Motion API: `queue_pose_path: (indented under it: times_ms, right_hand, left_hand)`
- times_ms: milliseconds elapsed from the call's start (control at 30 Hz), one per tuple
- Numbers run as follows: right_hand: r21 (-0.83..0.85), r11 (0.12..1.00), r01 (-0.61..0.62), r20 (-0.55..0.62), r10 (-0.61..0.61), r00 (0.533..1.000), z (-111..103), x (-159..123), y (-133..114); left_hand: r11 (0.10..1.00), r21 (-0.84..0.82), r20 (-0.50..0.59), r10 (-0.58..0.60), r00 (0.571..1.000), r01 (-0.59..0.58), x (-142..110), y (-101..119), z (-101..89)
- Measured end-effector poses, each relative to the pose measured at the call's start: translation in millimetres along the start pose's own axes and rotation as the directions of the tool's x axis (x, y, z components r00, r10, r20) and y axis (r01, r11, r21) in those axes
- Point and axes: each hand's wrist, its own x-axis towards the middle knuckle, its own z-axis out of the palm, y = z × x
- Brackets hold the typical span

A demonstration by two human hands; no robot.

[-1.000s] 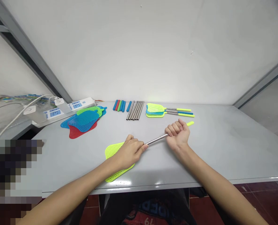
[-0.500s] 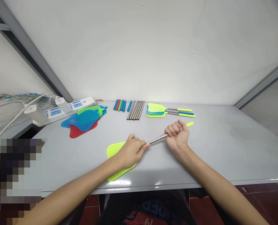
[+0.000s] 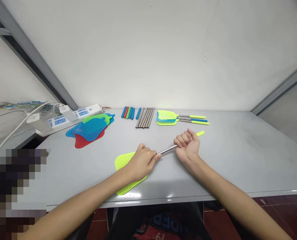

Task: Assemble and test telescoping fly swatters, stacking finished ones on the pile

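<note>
A yellow-green fly swatter lies on the grey table (image 3: 238, 160) in front of me, its mesh head (image 3: 123, 161) at the left. My left hand (image 3: 140, 161) covers the head's neck and pinches the near end of the metal rod (image 3: 166, 150). My right hand (image 3: 188, 146) is a fist wrapped round the rod's far part. The yellow-green grip tip (image 3: 200, 133) sticks out beyond that fist.
At the back lie loose mesh heads in blue, green and red (image 3: 89, 130), coloured grips (image 3: 128, 112), several bare metal rods (image 3: 144, 117) and three assembled swatters (image 3: 178, 118). Power strips with cables (image 3: 63, 116) sit at the back left. The table's front edge is close below my arms.
My right hand has slid a little toward the left hand along the rod, and the visible rod between them is shorter. The left hand has hardly moved.
</note>
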Motion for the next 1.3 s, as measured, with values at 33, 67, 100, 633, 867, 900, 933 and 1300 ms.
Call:
queue_pose_path:
  times_ms: [33,67,100,633,867,900,933,1300]
  right_hand:
    - [0.002,1.0,-0.004,0.0,0.004,1.0,0.0,-0.2,0.9]
    - [0.004,1.0,-0.006,0.0,0.006,1.0,0.1,-0.3,1.7]
    - [0.006,1.0,-0.007,-0.001,0.007,1.0,0.0,-0.4,2.3]
    - [-0.001,1.0,-0.006,0.002,0.006,1.0,-0.4,-3.2,4.3]
    - [-0.007,1.0,0.003,0.011,-0.003,1.0,1.5,-6.2,5.6]
    - [-0.009,1.0,0.002,0.01,-0.002,1.0,1.5,-6.4,5.9]
    - [-0.011,1.0,0.002,0.01,-0.002,1.0,1.6,-6.7,6.2]
    - [0.004,1.0,-0.02,-0.005,0.02,1.0,1.4,-8.6,10.2]
  left_hand:
    - [1.0,0.002,0.0,0.001,1.0,-0.001,0.1,0.3,0.1]
    - [1.0,0.004,-0.001,0.002,1.0,-0.002,0.2,0.6,0.2]
    - [1.0,0.007,-0.002,0.003,1.0,-0.003,0.3,0.8,0.3]
    - [0.998,0.057,-0.023,0.016,1.0,-0.015,0.7,2.1,2.5]
    - [0.998,0.064,-0.037,0.019,0.999,-0.016,-0.5,3.3,2.2]
    - [0.998,0.064,-0.038,0.017,0.999,-0.014,-0.5,3.6,2.0]
    - [0.998,0.065,-0.041,0.016,0.999,-0.013,-0.5,4.0,1.8]
    - [0.991,0.13,-0.061,0.008,0.998,0.0,-0.3,8.9,1.0]
